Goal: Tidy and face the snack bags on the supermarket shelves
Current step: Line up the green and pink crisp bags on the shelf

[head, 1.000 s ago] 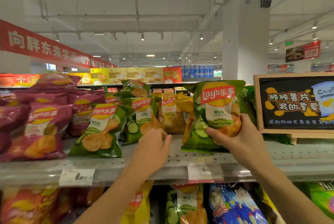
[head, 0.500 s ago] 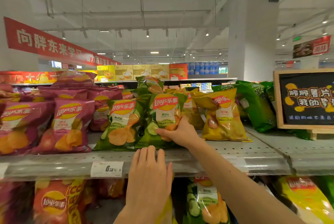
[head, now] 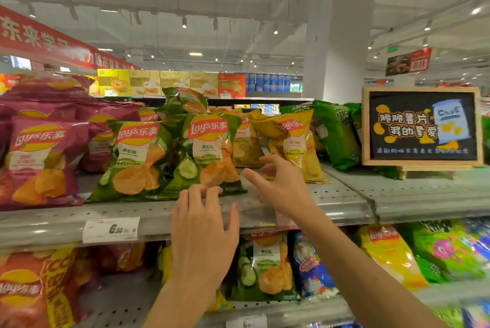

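Two green Lay's cucumber bags stand side by side at the front of the top shelf (head: 344, 203): one (head: 135, 158) on the left, one (head: 209, 152) on the right. A yellow Lay's bag (head: 297, 142) stands to their right. My right hand (head: 278, 184) hovers with loosely spread fingers between the right green bag and the yellow bag, holding nothing. My left hand (head: 204, 235) is raised before the shelf edge, its fingertips bent near the bottom of the right green bag, empty. Purple Lay's bags (head: 39, 160) fill the left.
A wooden-framed chalkboard sign (head: 421, 126) stands on the shelf at the right, with green bags (head: 336, 134) beside it. A price tag (head: 111, 229) hangs on the shelf edge. The lower shelf (head: 122, 304) holds more chip bags. A white pillar (head: 336, 44) rises behind.
My right hand carried a green cucumber bag leftward, set it beside the other green bag and let it go. My left hand dropped below the shelf edge, then rose to it.
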A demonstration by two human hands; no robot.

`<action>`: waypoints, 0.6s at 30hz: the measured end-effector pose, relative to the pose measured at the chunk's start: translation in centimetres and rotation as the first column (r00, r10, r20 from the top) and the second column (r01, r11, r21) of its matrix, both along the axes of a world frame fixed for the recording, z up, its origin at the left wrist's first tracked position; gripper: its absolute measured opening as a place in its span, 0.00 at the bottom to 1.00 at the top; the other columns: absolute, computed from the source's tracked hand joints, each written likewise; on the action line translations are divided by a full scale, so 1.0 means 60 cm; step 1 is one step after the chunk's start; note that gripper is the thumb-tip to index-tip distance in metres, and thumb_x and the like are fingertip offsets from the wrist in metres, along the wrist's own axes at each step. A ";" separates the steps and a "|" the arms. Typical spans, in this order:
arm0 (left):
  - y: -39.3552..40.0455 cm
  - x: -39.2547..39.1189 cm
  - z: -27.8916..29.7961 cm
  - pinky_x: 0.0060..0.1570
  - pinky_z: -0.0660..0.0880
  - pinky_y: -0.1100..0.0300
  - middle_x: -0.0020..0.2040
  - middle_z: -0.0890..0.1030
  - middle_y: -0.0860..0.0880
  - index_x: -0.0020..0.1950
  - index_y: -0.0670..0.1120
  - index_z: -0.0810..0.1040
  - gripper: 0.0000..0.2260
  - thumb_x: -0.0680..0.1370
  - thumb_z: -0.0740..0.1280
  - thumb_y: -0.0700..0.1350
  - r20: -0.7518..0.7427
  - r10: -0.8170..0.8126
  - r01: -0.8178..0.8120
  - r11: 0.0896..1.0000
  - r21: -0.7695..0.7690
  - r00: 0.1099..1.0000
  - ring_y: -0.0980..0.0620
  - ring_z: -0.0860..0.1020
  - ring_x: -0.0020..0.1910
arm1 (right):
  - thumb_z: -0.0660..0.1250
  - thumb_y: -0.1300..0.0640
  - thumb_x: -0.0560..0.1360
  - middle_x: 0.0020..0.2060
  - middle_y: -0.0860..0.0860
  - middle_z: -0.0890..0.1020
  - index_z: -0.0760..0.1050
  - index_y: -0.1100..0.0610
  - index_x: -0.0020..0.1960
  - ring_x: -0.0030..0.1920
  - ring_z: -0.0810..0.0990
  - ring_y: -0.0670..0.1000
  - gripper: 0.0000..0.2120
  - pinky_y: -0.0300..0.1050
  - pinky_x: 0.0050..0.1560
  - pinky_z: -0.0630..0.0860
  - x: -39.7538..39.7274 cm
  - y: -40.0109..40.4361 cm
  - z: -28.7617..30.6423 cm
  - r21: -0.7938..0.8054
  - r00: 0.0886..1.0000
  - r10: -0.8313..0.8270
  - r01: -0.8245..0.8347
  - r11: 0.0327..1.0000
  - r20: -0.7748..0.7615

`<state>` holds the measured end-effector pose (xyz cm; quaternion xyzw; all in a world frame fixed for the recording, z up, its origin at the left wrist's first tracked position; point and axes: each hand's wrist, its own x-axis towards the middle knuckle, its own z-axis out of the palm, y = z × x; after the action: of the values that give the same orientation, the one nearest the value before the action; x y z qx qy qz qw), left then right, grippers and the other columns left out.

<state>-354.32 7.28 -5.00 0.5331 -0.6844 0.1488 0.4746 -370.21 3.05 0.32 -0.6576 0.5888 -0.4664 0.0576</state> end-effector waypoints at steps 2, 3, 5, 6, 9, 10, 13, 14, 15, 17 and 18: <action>0.007 -0.057 0.002 0.56 0.73 0.55 0.55 0.75 0.51 0.60 0.48 0.76 0.15 0.78 0.65 0.54 -0.089 -0.132 0.133 0.991 0.007 0.987 0.52 0.72 0.57 | 0.71 0.40 0.76 0.55 0.44 0.81 0.76 0.51 0.68 0.55 0.78 0.42 0.25 0.34 0.50 0.73 -0.040 0.034 -0.013 -0.092 0.998 -0.034 0.039 0.995 0.059; 0.012 -0.089 0.002 0.57 0.71 0.58 0.56 0.74 0.53 0.60 0.50 0.75 0.14 0.78 0.64 0.55 -0.146 -0.197 0.202 0.979 0.020 0.969 0.54 0.71 0.58 | 0.71 0.41 0.76 0.53 0.42 0.80 0.77 0.50 0.66 0.54 0.78 0.41 0.22 0.31 0.48 0.71 -0.065 0.053 -0.020 -0.115 0.995 -0.046 0.057 0.992 0.091; 0.023 -0.158 0.002 0.56 0.68 0.62 0.57 0.74 0.55 0.61 0.51 0.75 0.14 0.79 0.64 0.55 -0.242 -0.290 0.308 0.951 0.038 0.926 0.57 0.71 0.58 | 0.71 0.42 0.76 0.52 0.42 0.82 0.79 0.50 0.64 0.53 0.79 0.41 0.20 0.32 0.51 0.74 -0.125 0.096 -0.032 -0.132 0.980 -0.073 0.098 0.986 0.184; 0.032 -0.196 0.002 0.56 0.67 0.64 0.57 0.74 0.55 0.62 0.51 0.75 0.14 0.79 0.64 0.55 -0.276 -0.321 0.344 0.938 0.039 0.906 0.57 0.71 0.58 | 0.72 0.43 0.76 0.52 0.43 0.83 0.79 0.51 0.63 0.54 0.81 0.42 0.19 0.39 0.54 0.78 -0.161 0.120 -0.039 -0.133 0.966 -0.090 0.125 0.983 0.241; 0.073 -0.318 -0.002 0.55 0.69 0.63 0.55 0.77 0.56 0.59 0.51 0.76 0.11 0.79 0.66 0.52 -0.389 -0.433 0.471 0.882 0.002 0.813 0.56 0.75 0.55 | 0.73 0.47 0.76 0.51 0.47 0.85 0.80 0.53 0.62 0.52 0.83 0.44 0.17 0.51 0.58 0.81 -0.283 0.203 -0.064 -0.103 0.903 -0.177 0.235 0.967 0.392; 0.092 -0.362 -0.005 0.55 0.71 0.61 0.54 0.78 0.55 0.57 0.51 0.77 0.10 0.78 0.67 0.52 -0.434 -0.465 0.511 0.860 -0.012 0.772 0.55 0.76 0.54 | 0.74 0.48 0.76 0.50 0.47 0.85 0.80 0.53 0.60 0.51 0.84 0.44 0.16 0.51 0.58 0.81 -0.328 0.234 -0.073 -0.091 0.878 -0.214 0.277 0.956 0.429; 0.152 -0.502 -0.031 0.56 0.76 0.55 0.51 0.82 0.52 0.55 0.48 0.79 0.08 0.77 0.69 0.49 -0.574 -0.521 0.623 0.782 -0.024 0.631 0.53 0.79 0.52 | 0.75 0.52 0.75 0.48 0.49 0.85 0.80 0.54 0.57 0.50 0.84 0.46 0.13 0.51 0.56 0.81 -0.469 0.330 -0.105 -0.067 0.804 -0.307 0.392 0.918 0.509; 0.173 -0.551 -0.043 0.56 0.77 0.51 0.50 0.82 0.50 0.55 0.46 0.79 0.08 0.77 0.70 0.47 -0.619 -0.527 0.656 0.754 -0.025 0.582 0.51 0.80 0.51 | 0.75 0.52 0.75 0.48 0.50 0.85 0.80 0.54 0.57 0.49 0.84 0.45 0.13 0.47 0.54 0.80 -0.516 0.364 -0.117 -0.057 0.782 -0.332 0.422 0.905 0.527; 0.195 -0.599 -0.054 0.56 0.78 0.49 0.49 0.83 0.49 0.55 0.46 0.79 0.08 0.77 0.70 0.46 -0.662 -0.523 0.683 0.730 -0.023 0.537 0.50 0.81 0.50 | 0.75 0.52 0.75 0.48 0.49 0.85 0.80 0.54 0.57 0.48 0.84 0.43 0.13 0.43 0.51 0.79 -0.562 0.396 -0.129 -0.053 0.761 -0.351 0.449 0.892 0.545; 0.240 -0.695 -0.077 0.54 0.78 0.48 0.47 0.82 0.50 0.54 0.46 0.79 0.08 0.77 0.71 0.44 -0.729 -0.508 0.729 0.684 -0.017 0.460 0.51 0.81 0.49 | 0.75 0.53 0.75 0.48 0.47 0.85 0.80 0.54 0.57 0.47 0.83 0.40 0.13 0.36 0.47 0.77 -0.651 0.458 -0.155 -0.047 0.724 -0.389 0.501 0.864 0.569; 0.261 -0.741 -0.089 0.54 0.78 0.49 0.47 0.82 0.50 0.54 0.46 0.79 0.07 0.77 0.71 0.44 -0.748 -0.504 0.749 0.663 -0.015 0.432 0.51 0.81 0.48 | 0.75 0.53 0.75 0.48 0.47 0.85 0.80 0.54 0.57 0.46 0.83 0.40 0.13 0.35 0.46 0.78 -0.692 0.486 -0.167 -0.036 0.706 -0.415 0.528 0.848 0.575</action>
<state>-398.80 22.95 -10.36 0.3175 -0.6148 -0.3674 0.6215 -411.75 32.23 -9.72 -0.3252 0.6466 -0.6891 0.0355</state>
